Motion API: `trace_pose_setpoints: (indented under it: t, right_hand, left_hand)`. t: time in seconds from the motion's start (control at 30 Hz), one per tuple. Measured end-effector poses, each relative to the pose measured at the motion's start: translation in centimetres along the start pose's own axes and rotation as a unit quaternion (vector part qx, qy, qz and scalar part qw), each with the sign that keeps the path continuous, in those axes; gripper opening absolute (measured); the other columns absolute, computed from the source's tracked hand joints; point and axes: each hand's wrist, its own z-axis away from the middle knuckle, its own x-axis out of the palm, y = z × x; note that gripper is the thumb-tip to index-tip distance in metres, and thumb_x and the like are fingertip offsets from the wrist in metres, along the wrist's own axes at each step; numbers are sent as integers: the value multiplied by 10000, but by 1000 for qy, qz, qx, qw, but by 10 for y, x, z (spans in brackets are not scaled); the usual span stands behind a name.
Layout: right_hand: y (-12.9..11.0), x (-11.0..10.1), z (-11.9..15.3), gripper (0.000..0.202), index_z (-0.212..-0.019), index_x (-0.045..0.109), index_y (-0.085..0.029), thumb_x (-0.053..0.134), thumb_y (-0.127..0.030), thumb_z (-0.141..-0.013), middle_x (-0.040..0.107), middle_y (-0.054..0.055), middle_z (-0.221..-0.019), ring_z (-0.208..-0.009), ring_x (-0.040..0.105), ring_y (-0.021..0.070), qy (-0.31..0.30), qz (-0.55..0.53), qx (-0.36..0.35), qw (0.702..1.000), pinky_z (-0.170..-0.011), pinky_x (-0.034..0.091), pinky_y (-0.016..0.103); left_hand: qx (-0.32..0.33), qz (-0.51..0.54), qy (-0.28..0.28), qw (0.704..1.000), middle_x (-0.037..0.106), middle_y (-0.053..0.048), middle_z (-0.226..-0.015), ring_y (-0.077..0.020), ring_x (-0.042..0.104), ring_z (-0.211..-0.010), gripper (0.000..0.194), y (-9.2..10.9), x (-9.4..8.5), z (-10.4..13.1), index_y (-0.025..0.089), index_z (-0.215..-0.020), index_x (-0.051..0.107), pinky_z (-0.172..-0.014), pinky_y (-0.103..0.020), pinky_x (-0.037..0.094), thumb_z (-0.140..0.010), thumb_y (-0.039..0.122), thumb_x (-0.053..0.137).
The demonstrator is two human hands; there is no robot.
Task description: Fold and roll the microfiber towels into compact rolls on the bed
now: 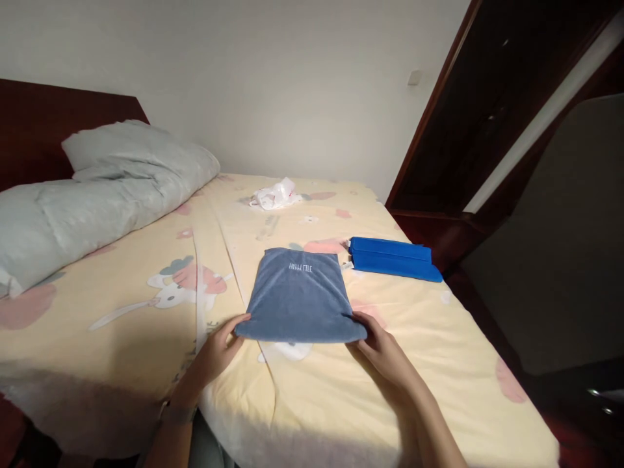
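Observation:
A grey-blue towel with white lettering near its far edge lies folded on the bed, its near edge slightly raised. My left hand pinches the towel's near left corner between thumb and fingers. At the near right corner, my right hand grips the cloth in the same way, with some fingers hidden beneath it. Just beyond the towel to the right rests a bright blue folded cloth item with small white tags at its left end.
The bed has a yellow sheet printed with rabbits and carrots. A crumpled white plastic bag lies near the wall. On the left a grey quilt is bunched by the wooden headboard. A dark wooden cabinet stands at the right.

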Motion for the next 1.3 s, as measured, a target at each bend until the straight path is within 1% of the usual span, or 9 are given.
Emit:
trace_pose_setpoints:
  t: [0.2, 0.3, 0.43, 0.6, 0.73, 0.87, 1.13, 1.2, 1.3]
  right_hand:
    - [8, 7, -23, 450, -1203, 624, -186, 509, -490, -891, 704, 104, -1160, -1088, 645, 288, 64, -69, 59, 994, -941, 494, 398]
    - [7, 6, -32, 460, -1187, 667, -201, 482, -507, -897, 706, 87, -1171, -1107, 635, 304, 76, -32, 78, 994, -936, 487, 406]
    - [9, 3, -47, 418, -1088, 725, -232, 495, -512, -881, 737, 63, -1091, -1037, 668, 303, 67, -16, 110, 992, -889, 503, 388]
    - [17, 2, -69, 413, -1024, 714, -211, 525, -538, -857, 757, 72, -850, -740, 721, 254, 63, -51, 170, 982, -689, 557, 345]
    - [19, 11, -78, 456, -1079, 655, -199, 550, -569, -836, 744, 91, -904, -676, 705, 232, 84, -87, 192, 974, -595, 556, 328]
    - [17, 24, -81, 466, -1070, 586, -190, 574, -576, -809, 721, 77, -813, -631, 682, 212, 103, -161, 188, 963, -558, 554, 311]
    - [1, 22, -67, 461, -1054, 474, -269, 659, -523, -718, 611, -53, -648, -499, 565, 152, 150, -247, 132, 948, -482, 456, 256]
    - [0, 12, -54, 351, -1029, 508, -270, 603, -488, -771, 556, -72, -594, -443, 495, 132, 115, -212, 126, 962, -436, 377, 235]
    - [4, -5, -32, 190, -890, 586, -243, 545, -416, -821, 573, -37, -603, -488, 515, 143, 14, -52, 144, 988, -483, 367, 250]
  left_hand:
    - [-122, 60, 65, 989, 706, -107, -1133, -219, 666, -1062, 474, 5, 6, -26, 183, -1191, 560, -926, -318, 503, -885, 533, 469]
    - [-164, -30, 46, 985, 745, -91, -944, -230, 694, -911, 445, 13, 2, -42, 198, -930, 653, -793, -295, 498, -894, 573, 416]
    - [-179, -74, 23, 981, 669, -74, -587, -228, 652, -617, 503, 20, -3, -60, 197, -597, 605, -589, -275, 415, -876, 578, 432]
    - [-172, -28, 33, 984, 674, -48, -617, -220, 674, -645, 442, 14, 5, -69, 213, -655, 618, -596, -265, 430, -876, 562, 460]
    - [-191, 135, 90, 968, 676, -24, -661, -195, 668, -573, 394, 0, 17, -74, 208, -738, 553, -538, -264, 477, -801, 597, 566]
    - [-197, 180, 129, 955, 643, 11, -607, -165, 624, -482, 422, -9, 22, -78, 206, -853, 487, -448, -242, 454, -765, 597, 619]
    - [-162, 234, 149, 947, 602, 61, -623, -112, 577, -452, 447, 14, 14, -72, 216, -870, 468, -448, -213, 448, -691, 557, 694]
    - [-168, 227, 128, 951, 542, 89, -547, -101, 513, -396, 413, 17, 7, -60, 224, -827, 458, -390, -197, 382, -697, 542, 688]
    - [-185, 157, 22, 970, 458, 102, -465, -107, 460, -357, 356, 16, -2, -35, 226, -768, 466, -353, -203, 324, -742, 532, 647]
